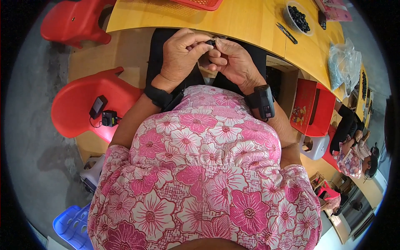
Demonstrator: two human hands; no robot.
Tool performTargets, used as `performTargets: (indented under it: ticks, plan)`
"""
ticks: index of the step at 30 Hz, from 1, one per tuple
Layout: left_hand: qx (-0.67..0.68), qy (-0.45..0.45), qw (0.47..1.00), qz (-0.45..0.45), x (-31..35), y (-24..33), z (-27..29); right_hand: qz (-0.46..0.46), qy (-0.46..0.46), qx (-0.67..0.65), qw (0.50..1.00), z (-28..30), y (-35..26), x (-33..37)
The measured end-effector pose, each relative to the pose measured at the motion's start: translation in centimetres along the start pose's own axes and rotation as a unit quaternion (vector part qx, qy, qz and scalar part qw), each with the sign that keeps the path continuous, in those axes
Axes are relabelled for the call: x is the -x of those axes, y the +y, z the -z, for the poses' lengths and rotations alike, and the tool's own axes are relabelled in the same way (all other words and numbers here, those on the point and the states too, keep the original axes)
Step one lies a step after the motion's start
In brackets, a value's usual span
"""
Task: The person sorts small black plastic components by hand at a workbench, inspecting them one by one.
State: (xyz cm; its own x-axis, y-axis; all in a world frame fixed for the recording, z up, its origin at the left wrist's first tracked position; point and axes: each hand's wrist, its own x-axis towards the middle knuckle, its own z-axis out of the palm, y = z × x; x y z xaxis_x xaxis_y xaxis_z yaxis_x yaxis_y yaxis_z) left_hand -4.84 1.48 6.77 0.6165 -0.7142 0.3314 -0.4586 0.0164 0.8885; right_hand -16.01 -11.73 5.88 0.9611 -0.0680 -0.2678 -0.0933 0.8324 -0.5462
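Note:
A small black piece (211, 42) is pinched between my two hands, just in front of the table's near edge. Thumb and forefinger of my left hand (183, 52) close on it from the left. From the other side my right hand (235, 60) grips it the same way, with its other fingers curled. The piece is too small and too covered by fingertips to tell its exact kind. Dark bands with devices sit on both my wrists.
On the yellow table (246, 21) stand a bowl (287, 18) of small black pieces, a dark pen-like tool (286, 33), a clear plastic bag (343, 66) and a red basket (200, 4). Red chairs (91, 100) are at left. A red box (308, 108) and other people are at right.

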Motion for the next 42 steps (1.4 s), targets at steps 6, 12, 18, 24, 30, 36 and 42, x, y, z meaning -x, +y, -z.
performTargets:
  ticks: [6, 12, 18, 24, 30, 36, 42]
  plan:
    - [-0.004, -0.012, 1.000, -0.009, -0.1, 0.0, 0.2, 0.011, 0.018, 0.048, 0.999, -0.5, -0.1, 0.1]
    - [0.020, -0.035, 0.999, 0.007, -0.1, -1.0, 0.1, 0.052, 0.050, 0.086, 0.994, -0.6, 0.6, -0.1]
    - [0.213, -0.116, 0.961, 0.130, 0.1, 0.1, 0.1, 0.143, 0.066, 0.341, 0.927, -1.0, 0.6, 0.5]
    - [0.217, -0.143, 0.955, 0.146, 0.1, 0.8, -0.2, 0.246, 0.062, 0.513, 0.820, -0.4, 0.8, 0.0]
    - [0.171, -0.096, 0.974, 0.111, 0.5, 0.8, -0.4, 0.252, 0.057, 0.520, 0.814, -1.0, 0.8, 0.2]
    - [0.148, -0.070, 0.983, 0.085, 0.4, 0.8, -0.9, 0.263, 0.069, 0.487, 0.830, -1.1, 1.1, 0.0]
    - [0.142, -0.057, 0.985, 0.081, 0.2, 0.3, -0.5, 0.097, 0.055, 0.221, 0.969, -2.3, -0.4, 0.1]
